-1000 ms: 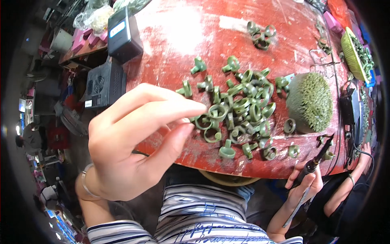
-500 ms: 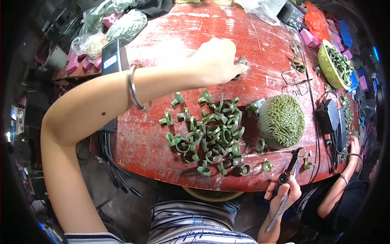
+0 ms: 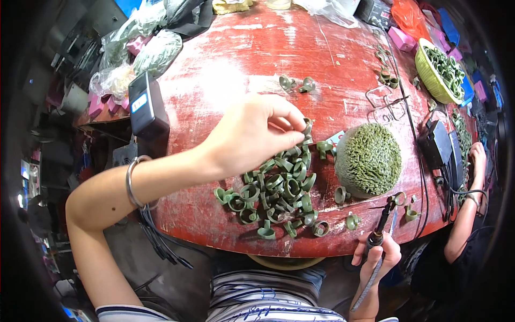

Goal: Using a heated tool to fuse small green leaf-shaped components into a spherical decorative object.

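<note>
My left hand reaches over the far side of a loose pile of dark green rings, thumb and forefinger pinching one green ring. Two more rings stand apart beyond it. At the table's near right edge, my right hand grips a corded pen-shaped tool with a dark handle. Its thin tip points up, close to a single ring; whether they touch I cannot tell. A round block with a rough green top stands between the pile and the cables.
A worn red table carries everything. On its left edge stands a black box with a lit display. At right are a yellow-green basket of rings, a black power unit with cables, and another person's hand.
My left hand has come back toward me from the far rings to the pile's edge, where it pinches a ring. Two rings now show where it was. My right hand stays nearly still.
</note>
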Tool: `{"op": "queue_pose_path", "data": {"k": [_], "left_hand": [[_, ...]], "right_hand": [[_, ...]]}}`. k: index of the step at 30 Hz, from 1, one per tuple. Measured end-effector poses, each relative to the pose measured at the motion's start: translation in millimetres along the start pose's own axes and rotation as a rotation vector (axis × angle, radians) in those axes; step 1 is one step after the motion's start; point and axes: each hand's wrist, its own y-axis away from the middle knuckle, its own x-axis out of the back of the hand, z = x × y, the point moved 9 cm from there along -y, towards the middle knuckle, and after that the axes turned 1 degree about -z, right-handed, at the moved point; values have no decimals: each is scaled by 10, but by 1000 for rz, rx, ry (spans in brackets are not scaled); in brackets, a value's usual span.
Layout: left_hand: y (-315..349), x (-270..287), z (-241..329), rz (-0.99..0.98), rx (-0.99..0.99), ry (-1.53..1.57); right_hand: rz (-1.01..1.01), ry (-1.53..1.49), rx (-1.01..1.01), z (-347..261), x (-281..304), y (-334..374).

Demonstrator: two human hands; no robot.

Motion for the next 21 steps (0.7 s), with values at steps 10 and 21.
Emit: {"op": "queue_pose_path", "data": {"k": [10,21], "left_hand": [[333,-140,333,-58,-215,162],[355,-102,404,-44,-278,-135]], "right_hand": [[-18,10,13,-4,-4,-2],[-10,5,26,7,2,-4]]}}
